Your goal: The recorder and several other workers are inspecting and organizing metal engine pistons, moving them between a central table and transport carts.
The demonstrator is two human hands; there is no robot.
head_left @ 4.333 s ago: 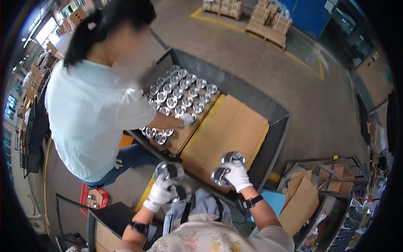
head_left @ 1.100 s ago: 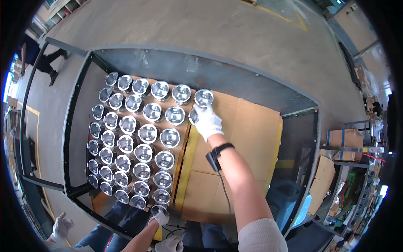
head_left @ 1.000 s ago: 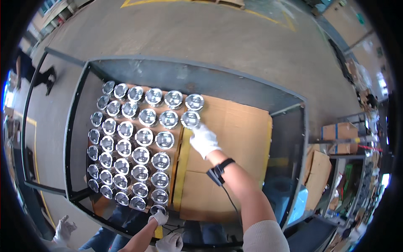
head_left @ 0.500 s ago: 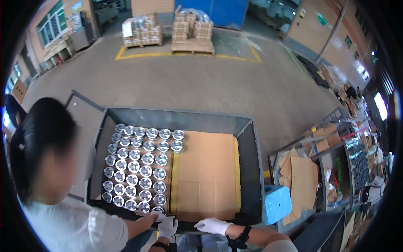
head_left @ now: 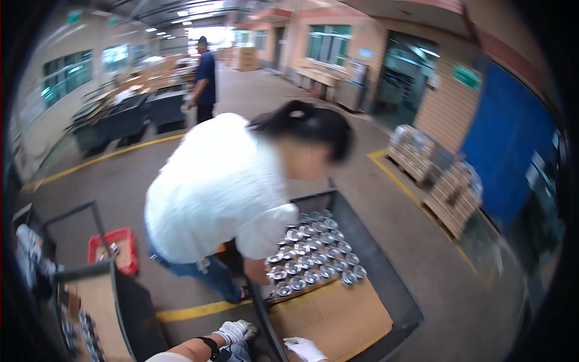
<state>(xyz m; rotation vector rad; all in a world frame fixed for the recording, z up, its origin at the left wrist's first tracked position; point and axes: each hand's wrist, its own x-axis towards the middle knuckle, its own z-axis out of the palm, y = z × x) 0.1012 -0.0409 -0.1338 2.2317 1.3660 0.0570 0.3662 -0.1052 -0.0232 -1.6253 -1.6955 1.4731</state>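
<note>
1. Head view: the left hand (head_left: 236, 330), in a white glove, is held low, just outside the near side of a cart (head_left: 386, 265). Its fingers are curled; whether anything small is gripped cannot be told.
2. The right hand (head_left: 304, 349), also gloved, is held apart from the left, over the near part of a cardboard sheet (head_left: 338, 314). Its fingers are stretched out with no object seen in them; contact with the sheet cannot be confirmed.
3. The sheet is spread ahead of the right hand, presumably as padding against scratches. It is enclosed by the cart's dark walls, which probably guard against anything rolling out.
4. Beyond the sheet, round metal parts (head_left: 311, 276) are stood in close rows, seemingly so that shiny surfaces are kept from knocking. Two are set forward of the others, at the sheet's far edge.
5. Ahead of the left hand, the cart is leaned over by a co-worker (head_left: 217, 187), with an arm lowered beside the nearest row; that hand is mostly hidden.
6. To the left of the left hand, more metal parts are held in a second cart (head_left: 129, 301); a red crate (head_left: 134, 256) is placed beyond it.
7. Farther off to the right, packages (head_left: 416, 145) are stacked on pallets, apparently for easier lifting.
</note>
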